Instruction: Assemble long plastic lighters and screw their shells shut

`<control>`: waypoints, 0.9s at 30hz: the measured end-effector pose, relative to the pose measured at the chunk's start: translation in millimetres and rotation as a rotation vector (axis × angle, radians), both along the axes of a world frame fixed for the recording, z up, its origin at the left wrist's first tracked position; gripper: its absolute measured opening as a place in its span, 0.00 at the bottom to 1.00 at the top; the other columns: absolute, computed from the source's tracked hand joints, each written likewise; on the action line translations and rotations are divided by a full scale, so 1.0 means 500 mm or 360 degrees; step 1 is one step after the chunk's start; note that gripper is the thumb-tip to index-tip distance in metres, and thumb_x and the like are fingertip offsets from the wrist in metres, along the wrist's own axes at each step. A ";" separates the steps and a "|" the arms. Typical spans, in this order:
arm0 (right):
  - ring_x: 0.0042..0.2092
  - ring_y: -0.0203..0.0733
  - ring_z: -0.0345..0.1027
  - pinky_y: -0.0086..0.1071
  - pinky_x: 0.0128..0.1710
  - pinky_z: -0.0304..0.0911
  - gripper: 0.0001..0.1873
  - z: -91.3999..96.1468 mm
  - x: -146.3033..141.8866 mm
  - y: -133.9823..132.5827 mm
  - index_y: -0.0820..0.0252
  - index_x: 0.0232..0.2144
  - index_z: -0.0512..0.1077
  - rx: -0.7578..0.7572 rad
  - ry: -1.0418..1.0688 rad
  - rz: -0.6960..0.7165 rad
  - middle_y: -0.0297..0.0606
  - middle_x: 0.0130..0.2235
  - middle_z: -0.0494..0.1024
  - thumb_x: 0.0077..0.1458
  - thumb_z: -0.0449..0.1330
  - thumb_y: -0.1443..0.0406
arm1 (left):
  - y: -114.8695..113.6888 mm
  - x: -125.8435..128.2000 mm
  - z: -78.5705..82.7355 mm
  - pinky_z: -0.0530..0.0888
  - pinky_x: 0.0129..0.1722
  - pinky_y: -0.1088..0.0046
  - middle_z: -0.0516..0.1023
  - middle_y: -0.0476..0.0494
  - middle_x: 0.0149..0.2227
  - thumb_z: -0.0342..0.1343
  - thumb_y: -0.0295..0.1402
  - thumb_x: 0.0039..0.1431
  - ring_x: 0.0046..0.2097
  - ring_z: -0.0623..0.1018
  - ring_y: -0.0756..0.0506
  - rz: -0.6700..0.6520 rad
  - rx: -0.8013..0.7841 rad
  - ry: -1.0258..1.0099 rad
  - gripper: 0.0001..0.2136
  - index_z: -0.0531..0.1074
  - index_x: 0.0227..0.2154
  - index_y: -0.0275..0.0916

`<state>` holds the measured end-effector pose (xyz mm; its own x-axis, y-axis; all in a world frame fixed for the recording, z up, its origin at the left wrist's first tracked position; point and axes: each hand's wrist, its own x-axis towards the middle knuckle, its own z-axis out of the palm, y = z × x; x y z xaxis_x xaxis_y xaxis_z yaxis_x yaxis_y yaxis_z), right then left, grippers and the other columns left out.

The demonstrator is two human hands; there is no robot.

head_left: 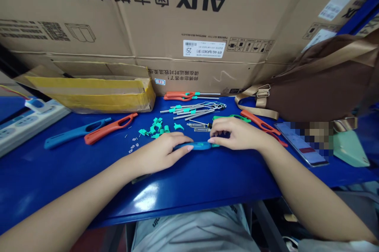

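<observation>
A blue plastic lighter handle (201,146) lies level between my hands, just above or on the blue table. My left hand (162,151) is closed on its left part, thumb in front and fingers behind. My right hand (237,133) pinches close to its right end, fingers curled; the fingertips partly hide that end. Behind my right fingers are small silver parts (199,126) and a green handle (227,118). Small green plastic pieces (154,127) are heaped beyond my left hand. Several metal lighter tubes (189,111) with wires lie farther back.
Blue (69,135) and orange (108,129) handle shells lie at left, near a white power strip (17,131). Assembled orange lighters (180,96) rest at the back. A yellow-taped carton (94,94) stands behind. On the right are orange shells (263,125), a phone (299,143) and a brown bag (319,82).
</observation>
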<state>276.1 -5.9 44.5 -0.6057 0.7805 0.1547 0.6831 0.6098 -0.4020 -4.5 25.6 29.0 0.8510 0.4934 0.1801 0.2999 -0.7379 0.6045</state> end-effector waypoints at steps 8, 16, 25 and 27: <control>0.49 0.53 0.69 0.46 0.49 0.67 0.11 -0.024 0.021 0.026 0.60 0.42 0.76 0.0365 -0.0219 -0.0505 0.45 0.43 0.75 0.65 0.58 0.59 | -0.002 -0.004 -0.014 0.75 0.55 0.63 0.74 0.38 0.53 0.58 0.34 0.66 0.53 0.78 0.41 -0.0015 0.0029 0.0141 0.20 0.69 0.60 0.40; 0.49 0.54 0.68 0.49 0.53 0.67 0.11 -0.048 0.021 0.031 0.59 0.43 0.77 0.0151 -0.0259 -0.0596 0.47 0.47 0.70 0.59 0.63 0.60 | 0.007 -0.009 -0.011 0.75 0.54 0.63 0.76 0.39 0.53 0.63 0.32 0.60 0.52 0.78 0.41 -0.0020 -0.0015 0.0121 0.24 0.71 0.59 0.40; 0.44 0.50 0.71 0.44 0.48 0.67 0.07 -0.054 0.006 0.036 0.58 0.38 0.68 0.0087 0.0209 -0.0795 0.43 0.41 0.74 0.62 0.56 0.60 | -0.016 -0.007 0.008 0.78 0.42 0.62 0.77 0.41 0.44 0.60 0.37 0.65 0.41 0.80 0.41 0.0242 0.0225 0.0509 0.13 0.77 0.48 0.37; 0.42 0.47 0.72 0.42 0.46 0.68 0.09 -0.045 -0.003 0.028 0.56 0.41 0.65 0.0037 0.0411 -0.0769 0.41 0.40 0.75 0.67 0.51 0.58 | -0.032 0.002 0.002 0.79 0.43 0.61 0.75 0.39 0.45 0.58 0.36 0.67 0.41 0.80 0.41 0.0280 0.0237 0.0533 0.12 0.76 0.48 0.35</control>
